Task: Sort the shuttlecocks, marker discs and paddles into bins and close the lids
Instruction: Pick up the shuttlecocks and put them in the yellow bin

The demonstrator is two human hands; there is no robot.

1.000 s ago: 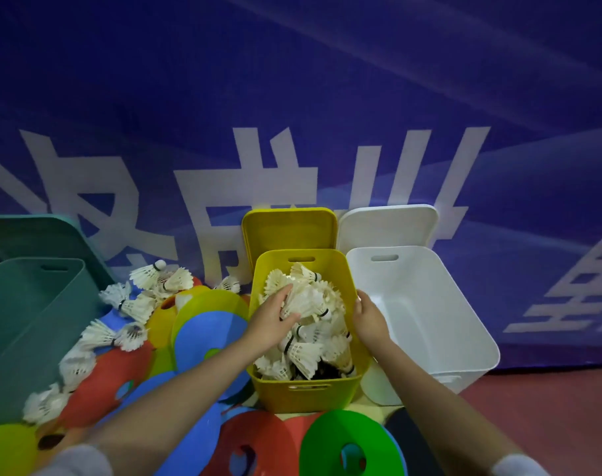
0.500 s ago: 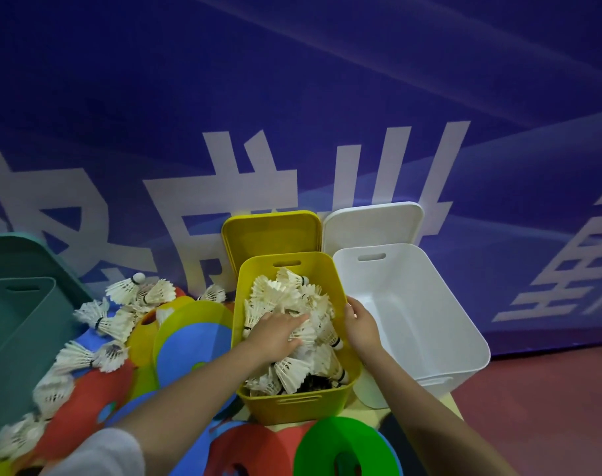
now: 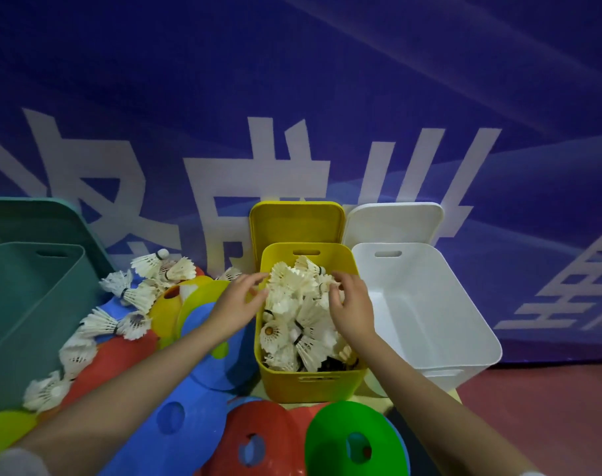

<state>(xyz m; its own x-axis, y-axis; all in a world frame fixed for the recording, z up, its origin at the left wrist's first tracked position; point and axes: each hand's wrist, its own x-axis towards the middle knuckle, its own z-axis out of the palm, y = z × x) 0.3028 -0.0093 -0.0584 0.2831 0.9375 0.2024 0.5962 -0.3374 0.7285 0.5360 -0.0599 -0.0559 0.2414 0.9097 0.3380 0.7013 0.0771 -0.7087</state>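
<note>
Centre of frame: yellow bin (image 3: 309, 381), lid off, heaped with white shuttlecocks (image 3: 301, 316). Left hand (image 3: 237, 305) at the bin's left rim, fingers loosely spread, tips touching feathers, nothing gripped. Right hand (image 3: 352, 309) over the heap's right side, fingers curled onto the top shuttlecocks; whether anything was pinched, impossible to tell. Further loose shuttlecocks (image 3: 134, 297) scattered left of centre over coloured marker discs (image 3: 356, 441). White bin (image 3: 426, 314) right, green bin (image 3: 28, 310) left.

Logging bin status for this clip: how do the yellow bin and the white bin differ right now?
The yellow bin is heaped with shuttlecocks; the white bin looks empty. Both hands reach into the yellow bin, none into the white bin. The white bin looks wider. Shared: open tops, a handle slot, lids propped behind.
</note>
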